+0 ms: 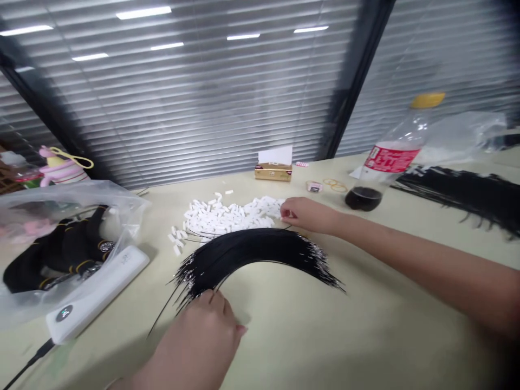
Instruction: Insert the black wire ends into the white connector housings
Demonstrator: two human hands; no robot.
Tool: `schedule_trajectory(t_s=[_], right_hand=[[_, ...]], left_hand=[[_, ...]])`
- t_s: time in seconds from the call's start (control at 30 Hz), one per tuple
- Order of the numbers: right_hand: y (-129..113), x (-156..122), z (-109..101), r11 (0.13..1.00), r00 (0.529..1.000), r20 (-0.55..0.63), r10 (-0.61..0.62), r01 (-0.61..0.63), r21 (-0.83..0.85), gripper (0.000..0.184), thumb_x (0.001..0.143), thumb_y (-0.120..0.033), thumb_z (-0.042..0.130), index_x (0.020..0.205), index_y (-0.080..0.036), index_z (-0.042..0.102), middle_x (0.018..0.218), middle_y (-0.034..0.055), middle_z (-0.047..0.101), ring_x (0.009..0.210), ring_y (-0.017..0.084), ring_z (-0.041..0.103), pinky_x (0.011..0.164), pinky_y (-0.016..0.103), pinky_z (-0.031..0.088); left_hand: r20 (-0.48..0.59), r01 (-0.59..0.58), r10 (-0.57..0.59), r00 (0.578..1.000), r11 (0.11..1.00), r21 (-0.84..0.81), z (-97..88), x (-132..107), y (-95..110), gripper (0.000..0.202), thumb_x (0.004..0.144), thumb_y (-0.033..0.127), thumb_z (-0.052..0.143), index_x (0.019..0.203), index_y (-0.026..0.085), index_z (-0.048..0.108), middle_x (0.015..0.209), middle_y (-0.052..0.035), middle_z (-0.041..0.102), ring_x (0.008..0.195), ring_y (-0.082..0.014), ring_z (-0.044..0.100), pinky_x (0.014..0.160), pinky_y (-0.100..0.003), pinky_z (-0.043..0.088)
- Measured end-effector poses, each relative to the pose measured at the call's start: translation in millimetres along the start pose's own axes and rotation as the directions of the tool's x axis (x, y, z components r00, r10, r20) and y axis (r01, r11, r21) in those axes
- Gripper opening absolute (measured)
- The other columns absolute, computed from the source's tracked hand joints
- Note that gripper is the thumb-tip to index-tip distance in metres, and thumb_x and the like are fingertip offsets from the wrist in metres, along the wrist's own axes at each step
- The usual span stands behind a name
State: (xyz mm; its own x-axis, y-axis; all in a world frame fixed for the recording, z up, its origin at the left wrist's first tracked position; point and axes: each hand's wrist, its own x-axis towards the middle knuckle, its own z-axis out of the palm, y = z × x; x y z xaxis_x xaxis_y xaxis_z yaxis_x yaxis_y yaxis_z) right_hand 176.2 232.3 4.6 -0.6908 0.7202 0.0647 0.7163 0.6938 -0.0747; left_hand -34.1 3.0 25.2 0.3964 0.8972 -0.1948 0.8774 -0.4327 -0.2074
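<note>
A bundle of thin black wires (252, 252) with silvery bare ends lies bowed in an arch on the pale table. My left hand (199, 333) is at the bundle's near left end, with its fingers gripping the wires. My right hand (309, 214) reaches across from the right, its fingertips at the edge of a heap of small white pieces (227, 216). Whether those fingers pinch a piece is hidden. Some wire tips lie against the heap.
A clear bag (69, 244) holding black bundles and a white power bank (97, 292) with a cable lie at left. Further back are a gold box (273, 172), rubber bands (335, 186), a cola bottle (390, 157), and a black wire bundle (463, 197).
</note>
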Motion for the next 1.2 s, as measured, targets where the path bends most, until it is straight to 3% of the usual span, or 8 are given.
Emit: schedule_trajectory(t_s=[0.17,0.3,0.4,0.5,0.6,0.9,1.07,1.2], right_hand=[[2,7,4,0.997,0.997,0.045,0.067,-0.066,-0.029,0.019,0.087,-0.030,0.053,0.081,-0.012,0.057,0.082,0.0017,0.057,0.075,0.012,0.054,0.071,0.030,0.047],[-15,-5,-11,0.993,0.993,-0.030,0.113,-0.113,0.016,0.014,0.087,-0.023,0.051,0.077,-0.012,0.053,0.077,0.0025,0.055,0.068,0.011,0.052,0.065,0.028,0.044],[-53,-29,-28,0.988,0.985,-0.131,0.109,-0.093,0.120,0.008,0.086,-0.023,0.050,0.087,-0.015,0.052,0.087,0.0068,0.059,0.075,0.014,0.054,0.066,0.027,0.042],[-100,-62,-36,0.908,0.988,-0.154,0.012,0.054,0.416,0.016,0.077,-0.032,0.061,0.083,-0.021,0.052,0.084,-0.0002,0.059,0.078,0.013,0.056,0.067,0.023,0.043],[-132,-85,-29,0.721,0.994,-0.081,-0.078,0.112,0.684,0.012,0.073,-0.020,0.063,0.076,-0.021,0.051,0.077,-0.0036,0.058,0.073,0.010,0.054,0.062,0.020,0.042],[-125,-74,-10,0.517,0.982,-0.032,-0.185,0.125,0.847,0.023,0.069,-0.024,0.072,0.076,-0.019,0.051,0.072,-0.0038,0.047,0.066,0.008,0.046,0.056,0.018,0.040],[-116,-29,-1,0.711,0.948,-0.240,-0.209,0.315,0.628,0.008,0.083,-0.022,0.056,0.077,-0.016,0.054,0.070,-0.0016,0.050,0.061,0.008,0.045,0.054,0.020,0.038],[-137,5,10,0.678,0.851,-0.232,-0.471,0.518,0.521,0.004,0.081,-0.019,0.061,0.083,-0.015,0.061,0.087,0.0021,0.058,0.077,0.010,0.052,0.071,0.023,0.042]], left_hand=[[-0.013,0.092,-0.094,0.996,0.992,-0.084,-11.9,5,-6,0.024,0.084,0.011,0.042,0.083,0.010,0.066,0.079,-0.0144,0.064,0.077,-0.0318,0.061,0.063,-0.044,0.050],[-0.022,0.047,-0.067,0.997,0.866,-0.497,-11.8,1,0,0.023,0.084,0.019,0.046,0.099,0.011,0.061,0.097,-0.0154,0.061,0.093,-0.0318,0.058,0.079,-0.049,0.049],[0.045,0.060,-0.048,0.998,0.389,-0.919,-0.5,-3,10,0.037,0.081,0.029,0.054,0.114,0.014,0.051,0.106,-0.0137,0.058,0.092,-0.0246,0.058,0.083,-0.042,0.049],[0.028,0.010,-0.087,0.996,-0.206,-0.979,11.0,-1,20,0.046,0.081,0.035,0.055,0.122,0.017,0.043,0.108,-0.0108,0.054,0.088,-0.0159,0.058,0.083,-0.033,0.050],[-0.005,-0.079,-0.154,0.988,-0.480,-0.873,12.8,4,22,0.034,0.080,0.032,0.061,0.111,0.020,0.053,0.098,-0.0041,0.057,0.084,-0.0098,0.056,0.082,-0.025,0.048],[0.196,0.101,-0.100,0.976,-0.585,-0.805,13.8,13,15,0.026,0.075,0.038,0.066,0.073,0.012,0.066,0.064,0.0012,0.062,0.060,-0.0068,0.060,0.063,-0.018,0.049],[0.289,0.209,-0.003,0.957,-0.684,-0.699,13.9,14,20,0.040,0.064,0.047,0.073,0.067,0.010,0.060,0.059,0.0006,0.061,0.055,-0.0084,0.063,0.059,-0.018,0.052],[0.283,0.225,0.063,0.957,-0.776,-0.589,15.4,15,21,0.040,0.051,0.036,0.084,0.061,0.010,0.056,0.057,-0.0008,0.064,0.055,-0.0092,0.063,0.056,-0.019,0.053]])
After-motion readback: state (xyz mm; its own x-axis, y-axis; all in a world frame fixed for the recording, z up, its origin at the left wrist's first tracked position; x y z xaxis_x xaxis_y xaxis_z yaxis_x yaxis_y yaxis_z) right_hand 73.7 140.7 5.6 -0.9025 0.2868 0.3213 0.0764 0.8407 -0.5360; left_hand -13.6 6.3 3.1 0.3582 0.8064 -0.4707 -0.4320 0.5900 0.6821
